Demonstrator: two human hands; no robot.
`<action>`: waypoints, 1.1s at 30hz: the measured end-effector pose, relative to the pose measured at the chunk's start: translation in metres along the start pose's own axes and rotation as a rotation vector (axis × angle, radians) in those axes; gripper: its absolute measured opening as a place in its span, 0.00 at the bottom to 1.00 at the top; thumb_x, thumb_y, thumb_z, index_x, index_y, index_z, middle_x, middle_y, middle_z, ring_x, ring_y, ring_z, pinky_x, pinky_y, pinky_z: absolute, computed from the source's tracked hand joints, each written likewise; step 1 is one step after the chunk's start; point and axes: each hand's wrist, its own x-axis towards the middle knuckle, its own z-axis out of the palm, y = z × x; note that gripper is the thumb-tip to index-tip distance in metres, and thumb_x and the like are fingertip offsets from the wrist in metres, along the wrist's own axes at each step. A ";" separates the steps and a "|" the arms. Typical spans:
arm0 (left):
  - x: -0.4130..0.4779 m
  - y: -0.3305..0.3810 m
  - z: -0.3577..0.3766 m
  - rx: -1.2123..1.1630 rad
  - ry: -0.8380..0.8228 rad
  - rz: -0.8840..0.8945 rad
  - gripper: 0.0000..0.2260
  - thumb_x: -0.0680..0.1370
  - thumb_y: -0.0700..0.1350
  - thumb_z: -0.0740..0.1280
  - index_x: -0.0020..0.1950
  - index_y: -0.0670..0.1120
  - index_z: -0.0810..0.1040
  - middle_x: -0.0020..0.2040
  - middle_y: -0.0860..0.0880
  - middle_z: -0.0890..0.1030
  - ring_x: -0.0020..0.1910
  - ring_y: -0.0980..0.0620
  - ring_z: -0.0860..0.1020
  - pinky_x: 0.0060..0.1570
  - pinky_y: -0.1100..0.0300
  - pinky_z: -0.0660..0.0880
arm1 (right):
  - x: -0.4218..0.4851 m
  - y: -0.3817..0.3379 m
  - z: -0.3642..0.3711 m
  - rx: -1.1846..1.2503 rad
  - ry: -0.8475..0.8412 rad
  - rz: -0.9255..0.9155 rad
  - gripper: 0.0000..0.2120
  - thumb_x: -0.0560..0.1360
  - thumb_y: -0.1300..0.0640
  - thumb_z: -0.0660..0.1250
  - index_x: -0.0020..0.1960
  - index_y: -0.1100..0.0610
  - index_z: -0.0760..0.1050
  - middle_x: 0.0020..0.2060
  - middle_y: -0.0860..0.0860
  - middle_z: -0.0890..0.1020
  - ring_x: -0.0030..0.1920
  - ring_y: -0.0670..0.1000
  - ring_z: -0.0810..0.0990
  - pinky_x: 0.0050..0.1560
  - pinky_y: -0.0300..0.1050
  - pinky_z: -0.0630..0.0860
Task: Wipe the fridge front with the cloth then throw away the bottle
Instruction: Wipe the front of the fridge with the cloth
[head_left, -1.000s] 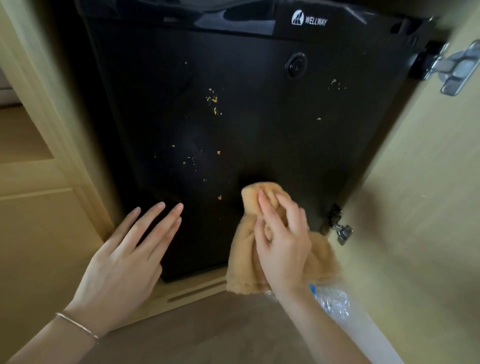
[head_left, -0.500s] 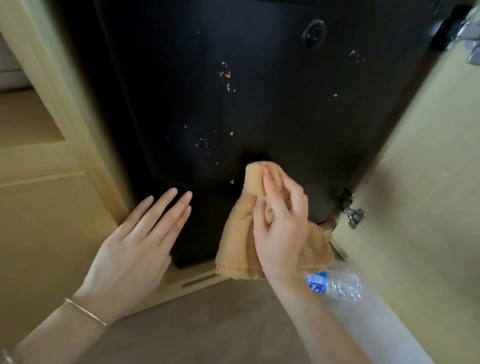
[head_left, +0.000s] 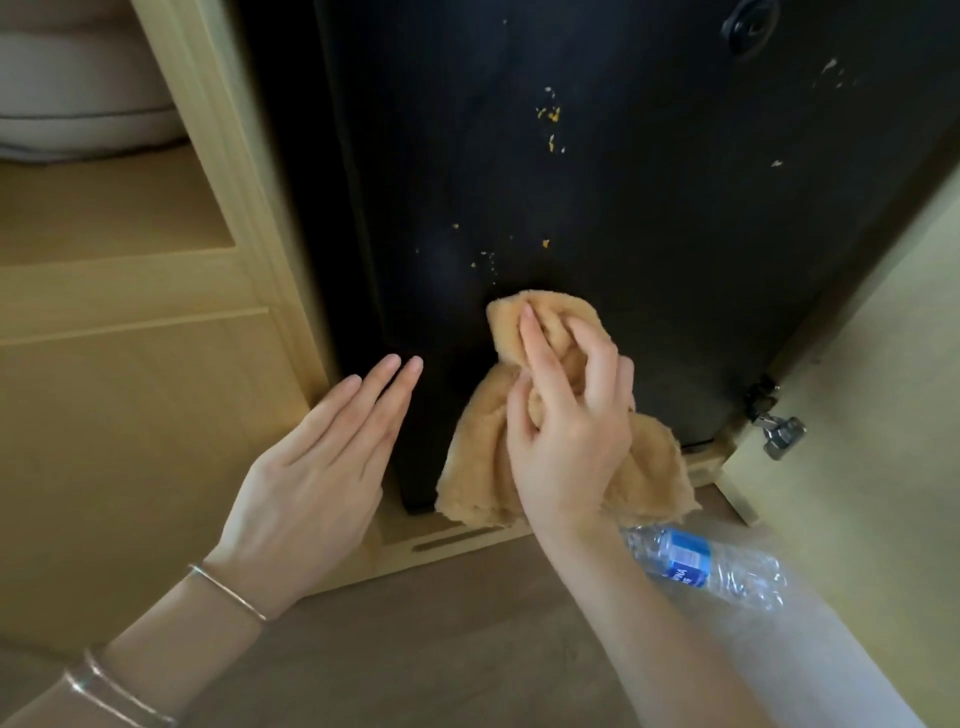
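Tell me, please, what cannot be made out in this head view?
- Fridge front: top cut off by the frame edge.
- Bottle: cap end hidden behind the right forearm; label text too small.
- Cloth: middle covered by the right hand.

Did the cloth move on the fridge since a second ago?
Yes. Measured against the orange crumbs stuck on the fridge door, the cloth has slid up and to the left, closer to them.
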 end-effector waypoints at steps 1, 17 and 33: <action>-0.001 0.000 0.000 0.014 -0.002 -0.008 0.26 0.79 0.42 0.50 0.75 0.30 0.55 0.79 0.35 0.52 0.79 0.40 0.51 0.77 0.48 0.45 | -0.003 -0.002 0.004 -0.010 -0.007 -0.025 0.17 0.76 0.61 0.62 0.63 0.51 0.76 0.57 0.51 0.73 0.48 0.51 0.72 0.47 0.38 0.69; 0.019 0.009 0.002 -0.218 0.028 0.059 0.27 0.78 0.42 0.51 0.75 0.33 0.59 0.79 0.37 0.56 0.79 0.40 0.53 0.76 0.42 0.52 | -0.063 0.028 -0.004 -0.044 -0.344 -0.014 0.18 0.78 0.52 0.56 0.67 0.45 0.70 0.60 0.49 0.71 0.52 0.52 0.72 0.44 0.41 0.74; 0.033 0.052 0.033 -0.337 0.021 0.175 0.28 0.75 0.44 0.51 0.73 0.33 0.64 0.76 0.35 0.62 0.78 0.39 0.55 0.75 0.40 0.49 | -0.039 0.154 -0.004 0.290 0.137 0.565 0.19 0.77 0.65 0.59 0.66 0.54 0.72 0.58 0.52 0.72 0.59 0.47 0.72 0.58 0.28 0.66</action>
